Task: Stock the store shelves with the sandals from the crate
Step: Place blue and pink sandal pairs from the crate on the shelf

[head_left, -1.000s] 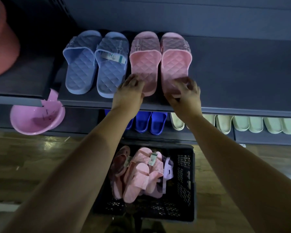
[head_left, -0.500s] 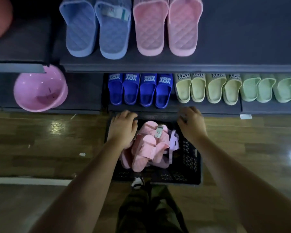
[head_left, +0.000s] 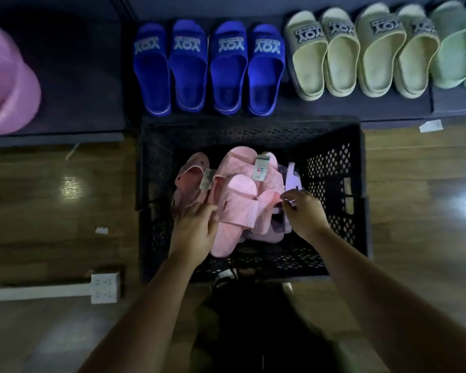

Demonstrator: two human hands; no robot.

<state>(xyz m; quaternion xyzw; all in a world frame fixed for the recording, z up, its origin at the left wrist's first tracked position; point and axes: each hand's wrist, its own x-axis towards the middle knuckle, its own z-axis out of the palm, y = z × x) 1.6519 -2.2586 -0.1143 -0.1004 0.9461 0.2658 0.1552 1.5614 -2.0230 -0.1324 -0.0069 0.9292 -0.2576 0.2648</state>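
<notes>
Head view, looking down. A wooden floor (head_left: 51, 200) fills the lower frame. A low, dark shelf (head_left: 92, 103) runs along the top. A black perforated crate (head_left: 334, 162) stands on the floor, its far wall against the shelf's front edge.

At the shelf's left end a pink basin (head_left: 8, 90) is partly cut off by the frame. To the right, in one row with heels toward the front edge:
- four blue sandals (head_left: 207, 68);
- four pale yellow sandals (head_left: 361, 55);
- green sandals (head_left: 457, 49) at the right end.

The task's stock, a heap of pink sandals (head_left: 240, 192), lies in the crate's left and middle part. A lilac sandal (head_left: 292, 179) stands on edge at the heap's right side.

Both forearms reach over the crate's near wall. The left hand (head_left: 194, 232) rests on the heap's left side, fingers spread forward and thumb against a pink sandal. Whether it grips cannot be told. The right hand (head_left: 304, 214) has narrow, curled fingers that pinch the lower edge of the lilac sandal.

A white power strip (head_left: 104, 288) lies on the floor left of the crate's near-left corner. A paper tag (head_left: 260, 168) hangs on the topmost pink sandal.
</notes>
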